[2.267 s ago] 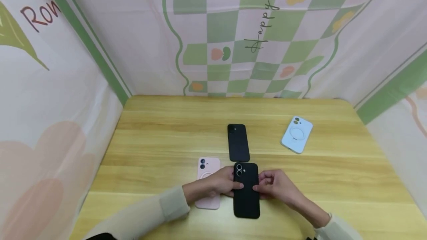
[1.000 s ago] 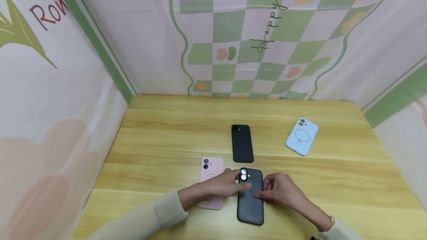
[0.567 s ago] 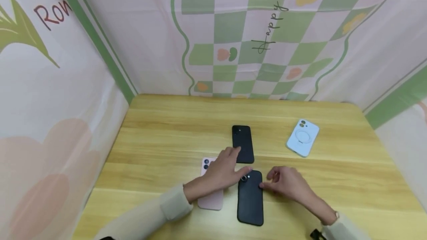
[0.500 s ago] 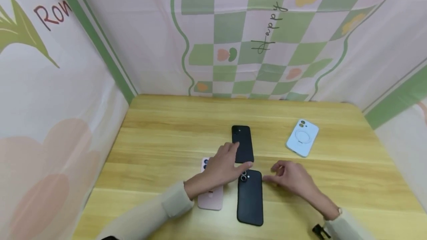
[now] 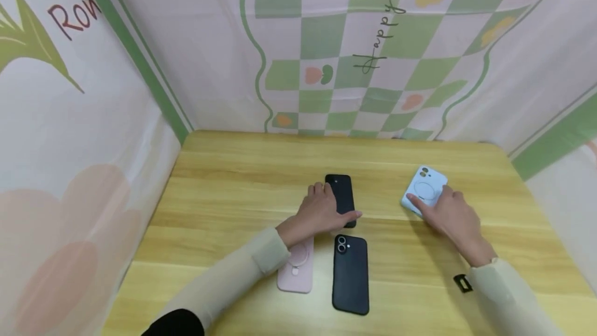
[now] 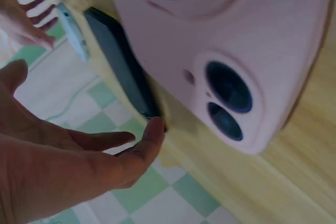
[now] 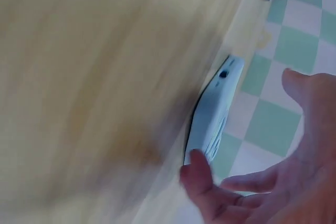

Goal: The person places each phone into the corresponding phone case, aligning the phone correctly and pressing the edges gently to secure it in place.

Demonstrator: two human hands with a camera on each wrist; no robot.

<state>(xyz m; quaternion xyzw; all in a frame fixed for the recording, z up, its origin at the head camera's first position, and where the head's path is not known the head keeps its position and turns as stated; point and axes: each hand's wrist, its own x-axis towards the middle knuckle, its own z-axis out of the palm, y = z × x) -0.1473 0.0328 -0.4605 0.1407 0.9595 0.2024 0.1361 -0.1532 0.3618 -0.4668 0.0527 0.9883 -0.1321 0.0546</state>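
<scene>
My left hand [image 5: 317, 214] hovers at the left side of the far black phone [image 5: 345, 196], fingers bent slightly and thumb spread over its near end. In the left wrist view a gap shows between thumb and fingers, with nothing held. My right hand [image 5: 452, 219] is at the light blue phone case [image 5: 423, 191], thumb on the near left and fingers on the right. The right wrist view shows these fingers spread around the case, not closed on it. Beneath my left forearm lies a pink-cased phone [image 5: 298, 279], partly covered. A second black phone [image 5: 351, 281] lies back up nearer me.
All of these lie on a wood-grain table [image 5: 224, 180]. A patterned curtain [image 5: 317, 40] rises behind its back edge, and cloth hangs at both sides. A small black clip [image 5: 463, 283] shows beside my right sleeve.
Both hands have let go of the near black phone, which stays on the table. My left hand has moved forward to the far black phone; my right has moved right and forward to the blue case.
</scene>
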